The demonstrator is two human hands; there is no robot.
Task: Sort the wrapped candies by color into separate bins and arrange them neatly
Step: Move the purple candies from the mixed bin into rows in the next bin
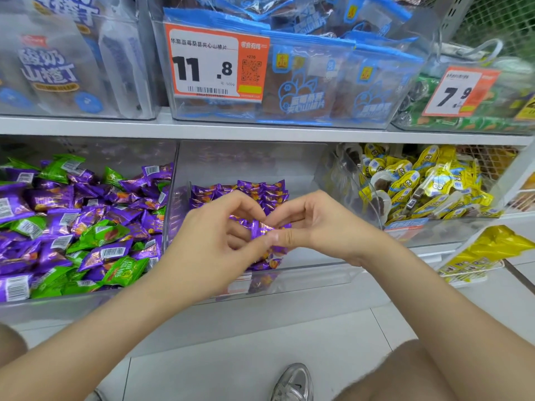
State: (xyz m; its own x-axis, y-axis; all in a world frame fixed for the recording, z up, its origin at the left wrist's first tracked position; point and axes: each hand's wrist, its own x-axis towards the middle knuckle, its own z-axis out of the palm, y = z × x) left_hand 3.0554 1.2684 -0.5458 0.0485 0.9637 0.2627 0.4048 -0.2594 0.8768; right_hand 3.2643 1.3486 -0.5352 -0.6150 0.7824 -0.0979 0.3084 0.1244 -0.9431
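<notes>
Nearest, a silvery mesh shoe (293, 383) stands on pale, glossy floor tiles (231, 357). Beyond it the left hand (214, 241) and right hand (315, 227) meet with fingers curled, pinching between them a small purple candy (262, 228) in shiny, crinkled foil (both thumbs and forefingers touch it). They hold it inside the middle bin (304, 277), a clear hard-plastic box. Just beyond the fingertips, flat pillow-shaped purple sweets (260, 188) lie there in neat overlapping rows. Left of the left hand, a similar left bin (58, 309) holds a loose mixed heap (72, 227) of purple and green wrappers, some showing white barcode patches. Right of the right hand, a tilted clear right bin (434, 233) holds glossy yellow packets (419, 192). Farther off, past a white shelf edge (260, 131), blue-edged pouches (333, 79) sit behind an orange-and-white price card (217, 65).
</notes>
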